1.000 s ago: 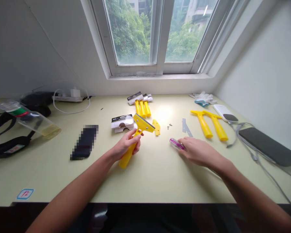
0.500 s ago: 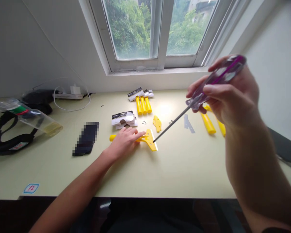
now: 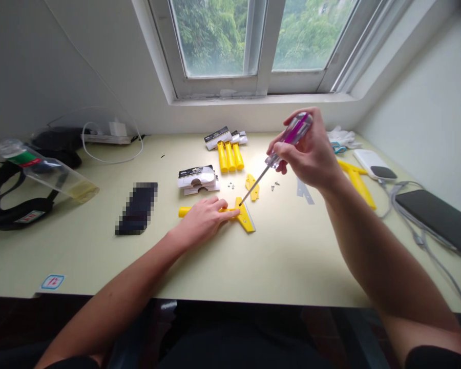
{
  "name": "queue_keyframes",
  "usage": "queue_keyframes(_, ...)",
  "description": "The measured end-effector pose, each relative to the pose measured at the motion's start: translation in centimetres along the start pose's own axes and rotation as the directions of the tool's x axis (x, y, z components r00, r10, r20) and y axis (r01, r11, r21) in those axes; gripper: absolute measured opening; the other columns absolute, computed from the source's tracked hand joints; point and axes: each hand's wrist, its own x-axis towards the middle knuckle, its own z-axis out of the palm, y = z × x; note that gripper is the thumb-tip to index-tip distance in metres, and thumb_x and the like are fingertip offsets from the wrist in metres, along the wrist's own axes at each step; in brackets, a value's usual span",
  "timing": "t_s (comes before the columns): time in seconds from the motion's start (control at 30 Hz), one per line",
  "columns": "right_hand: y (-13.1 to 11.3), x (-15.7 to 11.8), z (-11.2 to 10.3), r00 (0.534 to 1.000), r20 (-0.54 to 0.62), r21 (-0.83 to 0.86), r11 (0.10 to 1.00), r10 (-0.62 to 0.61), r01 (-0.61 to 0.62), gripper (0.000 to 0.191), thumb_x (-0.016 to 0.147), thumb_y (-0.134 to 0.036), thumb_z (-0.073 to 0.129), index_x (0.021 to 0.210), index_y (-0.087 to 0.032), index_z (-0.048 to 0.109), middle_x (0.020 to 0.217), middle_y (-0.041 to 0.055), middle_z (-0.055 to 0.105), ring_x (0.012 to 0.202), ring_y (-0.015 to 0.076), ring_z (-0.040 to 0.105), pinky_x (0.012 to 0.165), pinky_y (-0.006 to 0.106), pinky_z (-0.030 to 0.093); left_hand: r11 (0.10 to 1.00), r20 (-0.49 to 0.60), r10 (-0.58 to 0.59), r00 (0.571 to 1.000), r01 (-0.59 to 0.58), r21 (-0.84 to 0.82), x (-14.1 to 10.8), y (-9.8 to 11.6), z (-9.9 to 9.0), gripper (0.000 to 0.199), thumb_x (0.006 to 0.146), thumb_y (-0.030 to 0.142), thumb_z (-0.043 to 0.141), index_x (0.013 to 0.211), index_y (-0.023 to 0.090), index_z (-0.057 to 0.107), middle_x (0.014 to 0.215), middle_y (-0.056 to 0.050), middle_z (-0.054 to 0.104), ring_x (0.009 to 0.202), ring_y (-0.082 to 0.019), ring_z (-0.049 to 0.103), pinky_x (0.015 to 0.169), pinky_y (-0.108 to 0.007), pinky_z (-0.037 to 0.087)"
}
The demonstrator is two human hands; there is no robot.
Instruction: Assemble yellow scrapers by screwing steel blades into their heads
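Note:
A yellow plastic scraper (image 3: 230, 209) lies flat on the desk, its handle pointing left and its wide head to the right. My left hand (image 3: 203, 221) presses down on it, fingers stretched along the neck. My right hand (image 3: 301, 151) grips a screwdriver (image 3: 292, 136) with a clear purple handle above the desk. The screwdriver's thin steel shaft slants down, and its tip touches the scraper head near the neck. Just beyond the head lies a small yellow plastic piece (image 3: 252, 187), with tiny screws (image 3: 231, 185) to its left and more (image 3: 272, 187) to its right.
Behind stand white-and-black packets (image 3: 197, 179) and several yellow handles (image 3: 229, 156). Further right lie a metal blade (image 3: 304, 190), a yellow scraper (image 3: 359, 184) and a dark tablet (image 3: 434, 220). A plastic bag with black straps (image 3: 30, 184) and a black pixelated object (image 3: 136, 208) lie left.
My right hand has dropped from near the camera to low over the desk, with the screwdriver tip on the scraper head. The left hand and scraper stay nearly still.

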Motion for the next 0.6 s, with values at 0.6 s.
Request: queue_keyframes(0.6, -0.7, -1.4, 1.0, 0.994, -0.004, -0.115, 0.987, -0.11, 0.109, 0.061, 0.074, -0.033, 0.077, 0.124, -0.031, 0.043, 0.093, -0.0013, 0.064, 0.065, 0.0142, 0.063, 0.059, 0.03, 0.054, 0.999, 0.019, -0.016, 1.0, 0.017, -0.037, 0.0, 0.1, -0.1, 0.038, 0.102, 0.026, 0.037, 0.131, 0.034, 0.06, 0.1, -0.007, 0.06, 0.086, -0.018, 0.049, 0.072, -0.028, 0.039)
